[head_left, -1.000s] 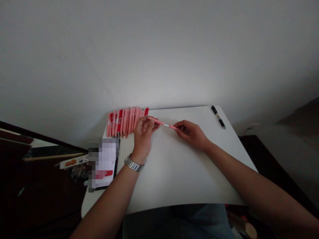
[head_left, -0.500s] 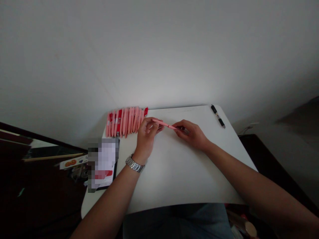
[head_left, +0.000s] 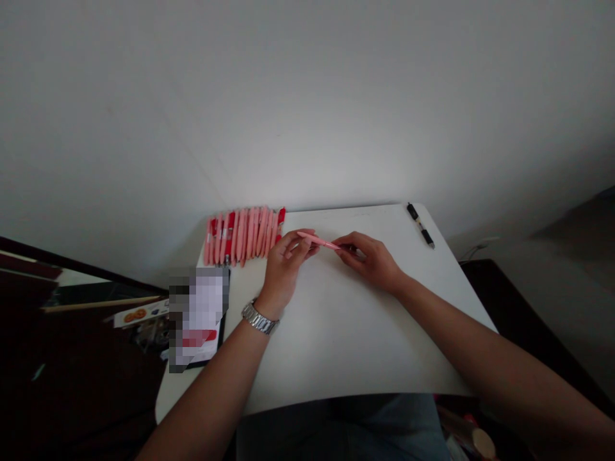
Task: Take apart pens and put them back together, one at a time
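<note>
I hold a pink pen just above the middle of the frame's centre, level with the far part of the white table. Both my hands are closed on it, one at each end: my left hand pinches the left end between thumb and fingers, and my right hand grips the right end with its fingertips, so that end is partly hidden. The pen slants slightly down toward the right of the frame, and my hands stand apart with its bare middle between them. On my left wrist is a silver watch.

Left of centre, near my left hand, a row of pink pens lies side by side in clear wrapping, with red patches among them. Below that row, a dark-edged flat object lies at the table's left side, mostly blurred out by blocks. A black pen lies alone toward the right of the frame, at the table's far corner, well apart from my right hand. A pale wall fills the upper frame
</note>
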Demonstrator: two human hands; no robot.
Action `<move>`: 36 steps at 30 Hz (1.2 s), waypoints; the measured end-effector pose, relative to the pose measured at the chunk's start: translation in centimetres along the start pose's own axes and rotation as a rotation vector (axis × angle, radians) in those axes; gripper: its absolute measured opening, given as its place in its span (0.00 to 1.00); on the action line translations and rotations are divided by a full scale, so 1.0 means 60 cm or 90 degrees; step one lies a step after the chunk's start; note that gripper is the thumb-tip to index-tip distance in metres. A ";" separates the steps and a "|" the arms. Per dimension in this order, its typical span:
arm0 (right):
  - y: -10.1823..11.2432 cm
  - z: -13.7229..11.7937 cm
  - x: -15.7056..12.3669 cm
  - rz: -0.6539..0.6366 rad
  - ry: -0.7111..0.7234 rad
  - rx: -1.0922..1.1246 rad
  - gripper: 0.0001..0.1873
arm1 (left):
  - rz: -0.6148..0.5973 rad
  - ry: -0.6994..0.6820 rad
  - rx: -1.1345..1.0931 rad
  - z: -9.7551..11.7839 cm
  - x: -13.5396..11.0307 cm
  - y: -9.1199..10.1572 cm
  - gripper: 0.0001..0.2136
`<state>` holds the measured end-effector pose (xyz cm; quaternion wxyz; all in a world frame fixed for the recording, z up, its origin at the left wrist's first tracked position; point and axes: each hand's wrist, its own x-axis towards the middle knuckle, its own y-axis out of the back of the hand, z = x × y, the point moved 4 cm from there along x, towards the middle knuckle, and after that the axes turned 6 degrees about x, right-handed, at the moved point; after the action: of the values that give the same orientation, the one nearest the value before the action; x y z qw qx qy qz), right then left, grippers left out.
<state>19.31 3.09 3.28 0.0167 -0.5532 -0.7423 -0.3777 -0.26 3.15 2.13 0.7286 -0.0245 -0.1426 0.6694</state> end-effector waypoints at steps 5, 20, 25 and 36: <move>0.000 -0.005 -0.001 -0.017 0.009 -0.015 0.11 | -0.025 0.017 0.001 0.001 -0.001 -0.003 0.10; -0.004 0.005 -0.004 0.004 -0.010 0.010 0.17 | 0.046 0.039 -0.042 0.009 -0.001 -0.002 0.13; -0.002 0.014 -0.004 0.043 -0.034 -0.007 0.11 | 0.039 0.038 -0.062 0.006 0.000 -0.002 0.12; 0.001 0.000 -0.001 -0.015 -0.028 -0.007 0.16 | 0.024 0.038 -0.061 0.006 -0.001 -0.004 0.12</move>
<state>19.39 3.03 3.28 -0.0071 -0.5525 -0.7471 -0.3696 -0.11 3.02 2.51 0.7178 -0.0823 -0.1521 0.6745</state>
